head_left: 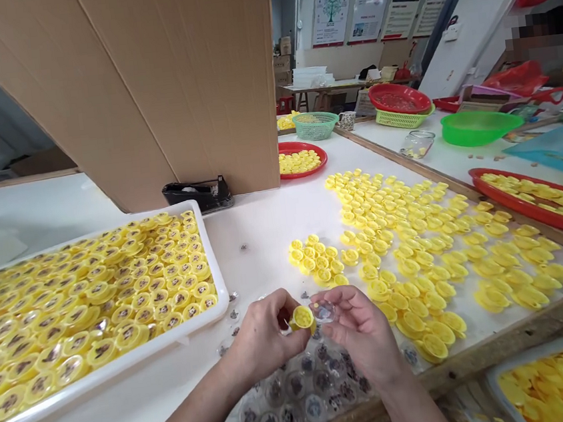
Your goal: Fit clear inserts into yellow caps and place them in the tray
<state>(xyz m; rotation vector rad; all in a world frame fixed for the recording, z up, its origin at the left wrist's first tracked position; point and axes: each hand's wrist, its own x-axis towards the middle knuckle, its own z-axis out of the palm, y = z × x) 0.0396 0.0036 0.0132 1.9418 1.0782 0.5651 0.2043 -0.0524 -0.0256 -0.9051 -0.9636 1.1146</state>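
My left hand (271, 329) pinches a small round yellow plastic cup (303, 317) with its open face turned up toward me; small yellow bits show inside. Right beside it, my right hand (357, 327) grips a clear round plastic cover (324, 310) between thumb and fingers, its edge close to the cup. Whether the two touch I cannot tell. Beneath both hands lie several clear discs with dark printed pictures (315, 409) near the table edge. To the right, many yellow cups (413, 271) are spread over the white table.
A white tray (214, 265) of covered yellow pieces stands at left. Behind it are a black tape dispenser (199, 194) and a tall cardboard sheet (187, 80). Red trays (324, 159), a green basket (316, 127) and a green basin (481, 127) sit farther back. A wooden ledge (524, 316) borders the table.
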